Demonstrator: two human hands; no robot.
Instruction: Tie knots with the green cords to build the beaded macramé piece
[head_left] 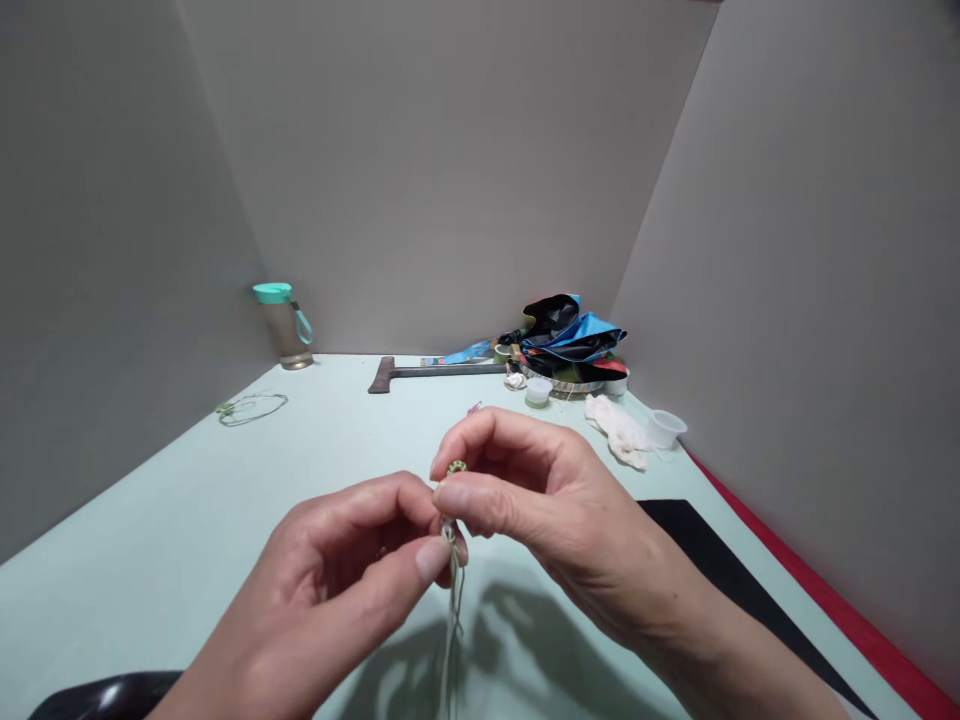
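Both my hands meet above the pale green table (180,520). My right hand (540,500) pinches a small greenish-gold bead (457,467) between thumb and forefinger. Just below it, my left hand (337,580) pinches a thin pale cord (452,600), whose loose ends hang down toward the table. The two sets of fingertips touch at the bead, which sits on the cord.
At the back left stand a bottle with a teal lid (283,325) and a loop of cord (251,407). A dark flat tool (435,372) lies at the back. At the back right are colourful ribbons (570,340), small cups (664,428) and a white cloth (619,428). A black mat (720,570) lies right.
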